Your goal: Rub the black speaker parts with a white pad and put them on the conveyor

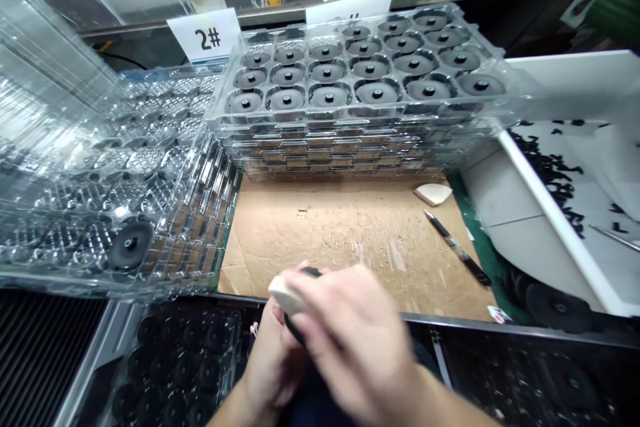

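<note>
A person's right hand [357, 330] pinches a pale wedge [286, 293] against a black disc [295, 328] gripped by the left hand [273, 353], fingers closed, at the near edge of a cardboard-covered bench [345, 233] below stacked clear trays [325, 127].

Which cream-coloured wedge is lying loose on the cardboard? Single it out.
The wedge near the far right corner of the cardboard, just beyond the pen; the other one is held in the right hand.
</note>
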{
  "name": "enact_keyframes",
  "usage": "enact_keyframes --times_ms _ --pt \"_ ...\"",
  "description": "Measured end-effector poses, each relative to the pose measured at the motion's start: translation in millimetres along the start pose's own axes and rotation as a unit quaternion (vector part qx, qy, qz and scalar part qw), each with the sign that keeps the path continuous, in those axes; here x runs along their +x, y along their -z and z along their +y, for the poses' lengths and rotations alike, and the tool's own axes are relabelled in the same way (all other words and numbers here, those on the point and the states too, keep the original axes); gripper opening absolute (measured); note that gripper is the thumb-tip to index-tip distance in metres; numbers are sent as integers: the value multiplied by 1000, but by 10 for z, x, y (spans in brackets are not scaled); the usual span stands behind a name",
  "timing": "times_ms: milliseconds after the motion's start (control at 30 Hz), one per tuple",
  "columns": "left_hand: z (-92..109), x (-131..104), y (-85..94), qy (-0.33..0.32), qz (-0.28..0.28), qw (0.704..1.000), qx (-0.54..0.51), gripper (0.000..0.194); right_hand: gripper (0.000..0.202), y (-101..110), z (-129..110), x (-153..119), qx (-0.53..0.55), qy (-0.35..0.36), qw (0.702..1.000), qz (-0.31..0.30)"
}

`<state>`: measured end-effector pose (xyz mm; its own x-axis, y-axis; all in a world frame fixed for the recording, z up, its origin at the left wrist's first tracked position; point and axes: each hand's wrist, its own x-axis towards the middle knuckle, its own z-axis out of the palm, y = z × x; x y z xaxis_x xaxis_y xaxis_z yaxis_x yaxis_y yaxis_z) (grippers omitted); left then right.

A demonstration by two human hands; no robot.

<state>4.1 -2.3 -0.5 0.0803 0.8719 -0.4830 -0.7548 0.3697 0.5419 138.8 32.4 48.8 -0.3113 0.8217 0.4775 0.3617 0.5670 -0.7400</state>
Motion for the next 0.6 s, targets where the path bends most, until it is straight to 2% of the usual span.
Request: enact_keyframes --times_ms 67,133,167,267,300,367,467,533,600 --pt "-7 5 19 -11 5 1000 10 44 25 -70 -30 38 21 22 996 -84" --pt "-27 22 31 -18 15 1000 21 44 21 -113 -7 61 36 -10 988 -151" --pt "-42 29 30 -14 18 999 27 46 21 -127 10 72 32 -27 988 -152" --pt "-68 38 8 12 8 999 33 53 25 -141 46 85 5 -24 998 -54" --pt "-61 38 3 14 0 999 28 55 26 -126 51 74 11 -12 999 -41" --pt "-27 42 4 8 -13 1000 15 56 24 -50 58 25 43 4 996 -84" --pt "17 60 13 0 -28 1000 2 56 21 125 72 -61 41 -39 986 -155" --pt "13 66 -1 3 -29 1000 -5 57 22 200 80 -71 -16 -74 988 -136" --pt "-4 53 -24 19 -19 1000 0 58 24 209 91 -23 -74 -63 991 -96"
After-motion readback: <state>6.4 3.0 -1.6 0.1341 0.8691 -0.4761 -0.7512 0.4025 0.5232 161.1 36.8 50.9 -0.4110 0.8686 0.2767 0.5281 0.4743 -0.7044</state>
